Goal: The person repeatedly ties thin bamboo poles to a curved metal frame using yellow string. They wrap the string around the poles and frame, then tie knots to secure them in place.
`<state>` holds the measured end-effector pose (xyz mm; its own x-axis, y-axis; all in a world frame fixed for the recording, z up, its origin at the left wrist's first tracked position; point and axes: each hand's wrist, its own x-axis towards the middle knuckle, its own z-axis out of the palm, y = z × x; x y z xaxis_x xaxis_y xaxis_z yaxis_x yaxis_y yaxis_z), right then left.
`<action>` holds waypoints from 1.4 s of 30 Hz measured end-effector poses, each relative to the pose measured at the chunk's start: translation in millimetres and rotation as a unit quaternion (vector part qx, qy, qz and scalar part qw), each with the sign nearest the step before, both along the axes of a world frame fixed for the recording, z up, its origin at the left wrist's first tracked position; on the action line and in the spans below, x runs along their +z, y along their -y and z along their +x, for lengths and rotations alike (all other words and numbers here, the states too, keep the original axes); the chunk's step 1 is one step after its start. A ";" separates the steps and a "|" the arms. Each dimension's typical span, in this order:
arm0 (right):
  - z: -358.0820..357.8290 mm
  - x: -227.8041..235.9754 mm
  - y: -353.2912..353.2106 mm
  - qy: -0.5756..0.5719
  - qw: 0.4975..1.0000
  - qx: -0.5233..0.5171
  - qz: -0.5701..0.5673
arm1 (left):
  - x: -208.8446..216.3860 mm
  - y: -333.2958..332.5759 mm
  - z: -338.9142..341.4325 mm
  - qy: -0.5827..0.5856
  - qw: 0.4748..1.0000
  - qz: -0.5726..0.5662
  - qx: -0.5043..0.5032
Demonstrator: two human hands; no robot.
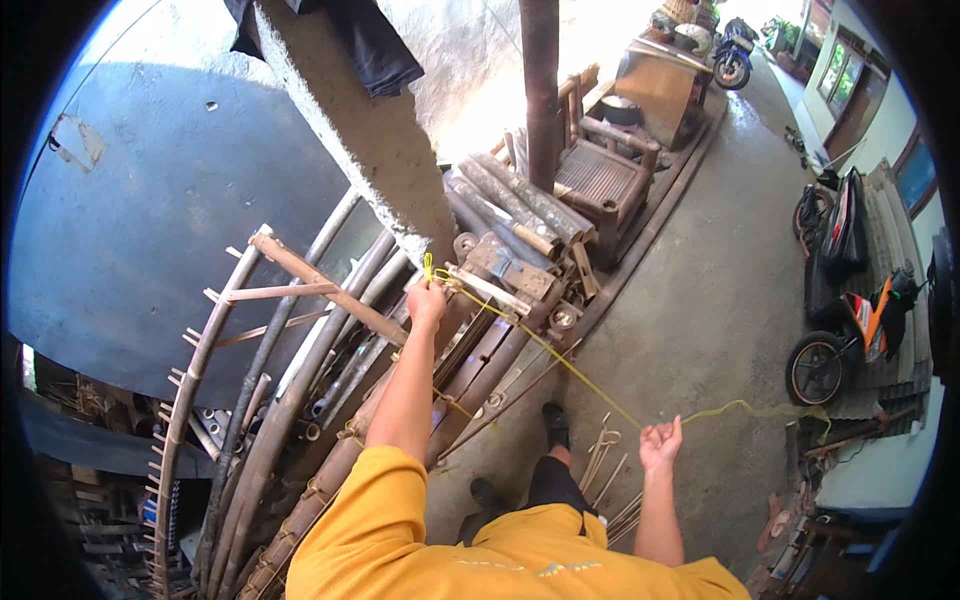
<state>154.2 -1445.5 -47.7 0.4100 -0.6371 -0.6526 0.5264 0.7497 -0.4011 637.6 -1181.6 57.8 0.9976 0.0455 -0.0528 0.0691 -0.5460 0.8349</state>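
A yellow cord (575, 371) is strung between the person's two hands, in front of the body and above the concrete floor (650, 280). The left hand (427, 303) is closed around one part of it, beside the foot of the rough pillar (350, 130), and a short bright loop sticks up over the fist; the palm is turned from view, so how the strand sits inside cannot be told. The right hand (660, 445) is also closed on the cord, its curled fingers hiding the exact point of grip. Between the hands the long axis runs nearly straight and slanting, from the left hand, farther from the body, down to the right hand, nearer and to the side. Beyond the right hand the cord trails off rightward in a slack wave, and its far end grows faint and blurred near the corrugated sheets (895, 240). The left forearm covers part of the lashed bamboo poles (320, 490), and the yellow shirt (430, 540) hides most of the legs. A dark cloth (375, 45) is cut off at the top, while the dark rim of the view swallows the outer ends of the curved, pegged bamboo pole (190, 385) and lower-left clutter.
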 end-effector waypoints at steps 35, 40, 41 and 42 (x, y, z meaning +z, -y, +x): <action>340.5 166.6 -448.8 0.203 0.453 0.740 -0.454 | 1.1 -287.8 -271.7 0.043 0.992 0.116 -0.007; 173.6 145.9 -361.6 0.201 0.156 0.705 -0.663 | 16.8 -276.8 -269.5 0.042 0.984 0.171 -0.012; 156.0 92.0 -355.9 0.209 0.168 0.584 -0.766 | 27.1 -272.8 -266.9 0.017 0.988 0.153 -0.021; 153.5 91.7 -361.8 0.201 0.209 0.620 -0.729 | 29.1 -275.6 -262.6 -0.008 0.990 0.137 -0.021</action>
<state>307.7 -1083.8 44.0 0.6849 0.7204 0.1091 0.5003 -0.3561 -0.7893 375.0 -906.0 86.9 0.9980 0.0198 -0.0608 0.0549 -0.7543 0.6543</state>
